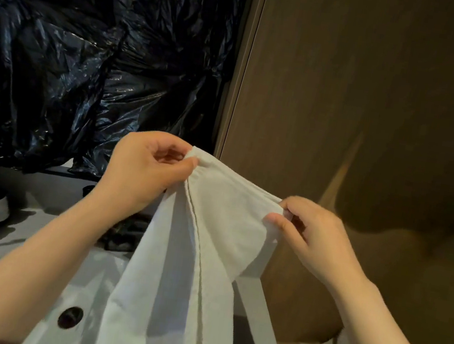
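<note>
Now, in the head view, the left hand [147, 169] and the right hand [316, 236] each pinch the top edge of a white cloth [222, 215] between thumb and curled fingers, in the middle of the frame. From there the cloth hangs down to the lower edge, over a white sink [93, 284]. I think the danger is a slip: both pinches take only a little of the hem, so one corner may escape and drop into the basin. The cloth looks thin, soft and plain, with a long fold running down it.
</note>
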